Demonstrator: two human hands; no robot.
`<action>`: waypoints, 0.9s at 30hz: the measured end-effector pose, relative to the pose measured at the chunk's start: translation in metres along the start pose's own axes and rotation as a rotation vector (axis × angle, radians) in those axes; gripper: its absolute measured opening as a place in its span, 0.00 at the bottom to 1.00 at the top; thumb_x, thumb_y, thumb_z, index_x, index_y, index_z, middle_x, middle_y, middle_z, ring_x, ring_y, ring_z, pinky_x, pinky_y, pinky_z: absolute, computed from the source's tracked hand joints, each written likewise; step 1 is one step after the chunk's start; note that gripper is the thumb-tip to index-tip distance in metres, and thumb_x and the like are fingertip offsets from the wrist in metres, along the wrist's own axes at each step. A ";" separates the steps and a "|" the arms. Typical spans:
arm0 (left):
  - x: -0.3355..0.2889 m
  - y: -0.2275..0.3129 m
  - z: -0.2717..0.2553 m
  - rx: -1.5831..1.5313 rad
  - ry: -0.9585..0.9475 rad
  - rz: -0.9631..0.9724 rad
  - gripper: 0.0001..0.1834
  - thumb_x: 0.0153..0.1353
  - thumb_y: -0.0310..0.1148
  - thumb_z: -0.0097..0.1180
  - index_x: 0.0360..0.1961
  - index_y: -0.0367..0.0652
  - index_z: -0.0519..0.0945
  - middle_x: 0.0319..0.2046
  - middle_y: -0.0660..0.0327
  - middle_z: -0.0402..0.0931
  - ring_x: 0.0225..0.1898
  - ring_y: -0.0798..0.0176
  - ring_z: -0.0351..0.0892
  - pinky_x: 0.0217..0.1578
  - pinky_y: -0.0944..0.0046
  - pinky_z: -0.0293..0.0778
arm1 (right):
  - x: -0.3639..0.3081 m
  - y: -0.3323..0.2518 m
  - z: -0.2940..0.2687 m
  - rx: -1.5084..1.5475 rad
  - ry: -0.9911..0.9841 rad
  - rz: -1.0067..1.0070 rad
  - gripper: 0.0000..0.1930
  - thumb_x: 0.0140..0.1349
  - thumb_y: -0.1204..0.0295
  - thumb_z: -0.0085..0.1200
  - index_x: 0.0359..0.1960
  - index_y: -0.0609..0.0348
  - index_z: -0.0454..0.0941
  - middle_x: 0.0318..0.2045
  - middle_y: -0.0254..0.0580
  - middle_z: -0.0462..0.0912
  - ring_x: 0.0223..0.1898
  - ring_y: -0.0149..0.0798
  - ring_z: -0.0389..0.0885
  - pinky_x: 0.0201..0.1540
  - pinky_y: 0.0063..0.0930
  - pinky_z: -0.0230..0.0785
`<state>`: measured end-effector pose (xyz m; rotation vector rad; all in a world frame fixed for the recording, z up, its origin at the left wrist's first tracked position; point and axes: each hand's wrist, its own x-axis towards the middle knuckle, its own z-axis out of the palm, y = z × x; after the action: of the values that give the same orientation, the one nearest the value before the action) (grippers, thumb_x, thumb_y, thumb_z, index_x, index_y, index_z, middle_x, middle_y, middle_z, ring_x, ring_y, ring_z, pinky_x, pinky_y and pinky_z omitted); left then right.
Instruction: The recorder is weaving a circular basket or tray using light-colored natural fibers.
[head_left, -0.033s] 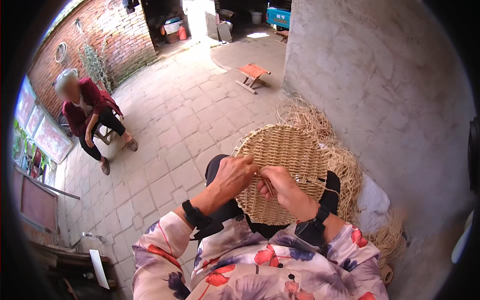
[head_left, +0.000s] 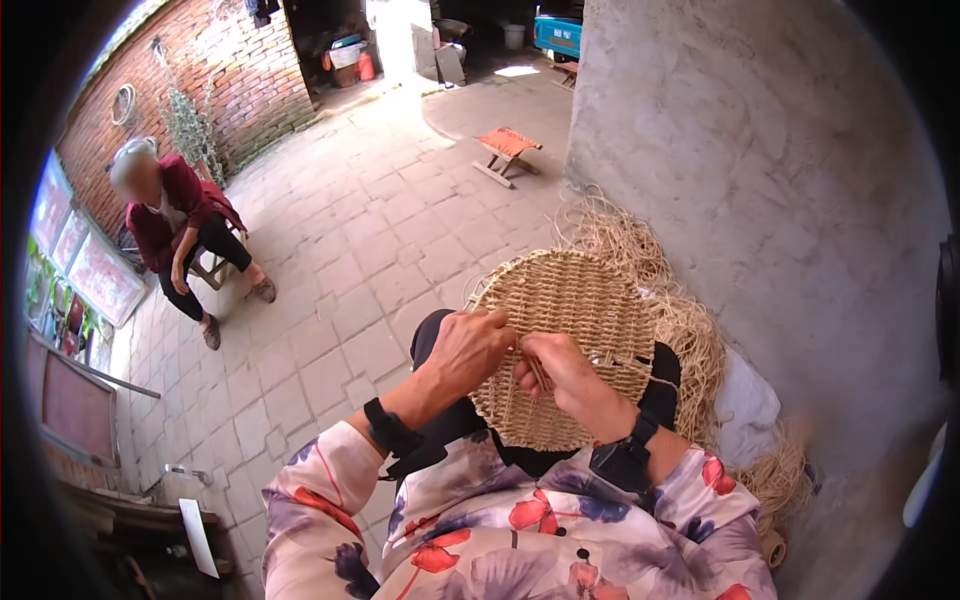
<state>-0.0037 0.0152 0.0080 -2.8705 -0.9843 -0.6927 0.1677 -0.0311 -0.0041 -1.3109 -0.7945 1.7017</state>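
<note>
A round, flat piece of woven straw cord (head_left: 570,290) rests on my lap, its ribbed weave tan and tight. Both hands work close together over its left part. My left hand (head_left: 470,350) is closed, its fingertips pinched at the weave; what lies between them is too small to make out. Beside it, almost touching, my right hand (head_left: 568,372) has its thumb and fingers closed on a thin tan strand of cord (head_left: 541,376), part of which shows below the fingers. A loose cord end sticks out at the woven piece's right edge.
Heaped loose straw cord (head_left: 690,340) lies to my right along the grey wall (head_left: 750,180), with a white sack (head_left: 748,400) beside it. A person (head_left: 170,215) sits on a low chair at left. An orange-topped folding stool (head_left: 508,145) stands ahead on the paving.
</note>
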 end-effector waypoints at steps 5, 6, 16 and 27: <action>0.005 -0.002 0.002 -0.020 -0.005 0.070 0.02 0.48 0.30 0.58 0.23 0.45 0.78 0.25 0.64 0.73 0.31 0.58 0.78 0.30 0.56 0.73 | 0.008 0.013 -0.008 0.062 0.005 -0.035 0.09 0.65 0.70 0.46 0.31 0.59 0.77 0.20 0.39 0.78 0.16 0.30 0.74 0.16 0.24 0.65; 0.005 -0.003 0.003 -0.019 -0.008 0.072 0.02 0.48 0.30 0.58 0.23 0.45 0.78 0.25 0.64 0.73 0.31 0.58 0.78 0.30 0.56 0.73 | 0.006 0.013 -0.008 0.065 0.005 -0.036 0.09 0.65 0.70 0.46 0.31 0.59 0.77 0.20 0.39 0.78 0.16 0.30 0.74 0.16 0.24 0.65; 0.005 -0.003 0.011 0.047 0.081 0.118 0.07 0.44 0.31 0.61 0.23 0.44 0.74 0.24 0.61 0.71 0.28 0.56 0.77 0.27 0.55 0.72 | -0.010 0.011 -0.010 -0.450 0.071 -0.514 0.09 0.61 0.73 0.51 0.40 0.61 0.78 0.29 0.44 0.80 0.26 0.38 0.78 0.27 0.30 0.70; -0.086 -0.088 -0.090 0.175 0.388 -0.587 0.06 0.50 0.29 0.64 0.28 0.43 0.78 0.24 0.60 0.77 0.25 0.59 0.78 0.28 0.61 0.74 | -0.018 0.014 -0.202 -0.872 0.801 -0.756 0.15 0.61 0.72 0.57 0.48 0.63 0.77 0.39 0.45 0.81 0.40 0.42 0.81 0.46 0.34 0.74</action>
<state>-0.1516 0.0208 0.0431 -2.1657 -1.7161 -1.0722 0.3618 -0.0540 -0.0603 -1.7324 -1.3342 0.1336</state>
